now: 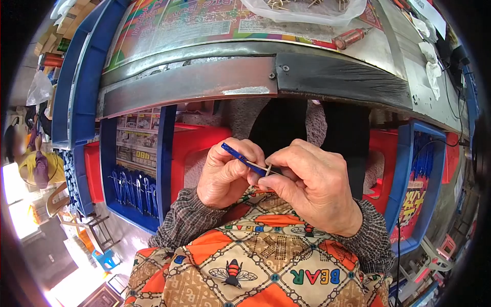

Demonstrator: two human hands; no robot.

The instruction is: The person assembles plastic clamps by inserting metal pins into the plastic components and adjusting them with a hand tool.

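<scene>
Above my lap, my left hand point(223, 179) is closed on a slim blue handle-like piece point(233, 152) with a thin metal strip along it. The piece slants down to the right toward my other hand. My right hand point(319, 185) pinches the far end of it, where a small brass-coloured metal part point(268, 169) stands crosswise between thumb and finger. The fingers partly hide how that part and the blue piece meet. Both hands are close together, just short of the table edge.
A metal-edged table point(204, 77) spans the front, bearing a red-handled screwdriver point(352, 38) and a clear plastic tray point(307, 16) of small brass-coloured parts. Blue bins point(166, 158) with several blue pieces stand left and right on red stools point(197, 139). Another person point(43, 166) is far left.
</scene>
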